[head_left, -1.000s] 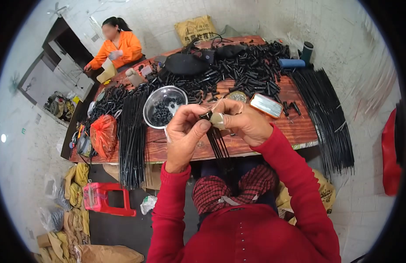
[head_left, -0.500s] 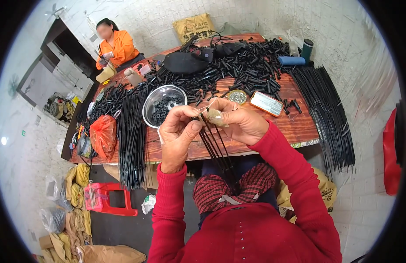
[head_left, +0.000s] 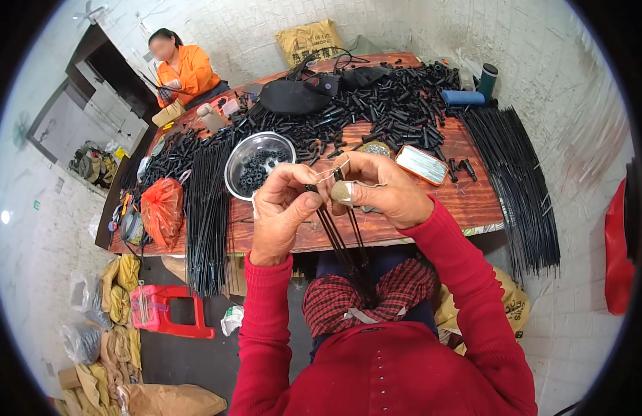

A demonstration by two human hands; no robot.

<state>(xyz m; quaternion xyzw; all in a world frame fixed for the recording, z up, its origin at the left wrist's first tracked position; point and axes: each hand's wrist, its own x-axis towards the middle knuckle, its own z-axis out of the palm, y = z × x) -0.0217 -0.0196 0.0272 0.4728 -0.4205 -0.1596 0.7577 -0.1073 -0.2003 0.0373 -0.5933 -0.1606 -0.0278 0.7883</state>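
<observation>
Left hand (head_left: 279,208): pinching thin black rods (head_left: 333,236), lengths hanging below grip. Right hand (head_left: 382,193): pinching further rods (head_left: 356,227) alongside.

- your left hand (head_left: 280,208) covers part of the metal bowl's rim (head_left: 231,173)
- your right hand (head_left: 380,191) hides the near side of the round tin (head_left: 376,148)
- your black rods (head_left: 335,236) lose their lower ends in darkness at your lap
- your red sleeves (head_left: 269,333) run off the lower edge
</observation>
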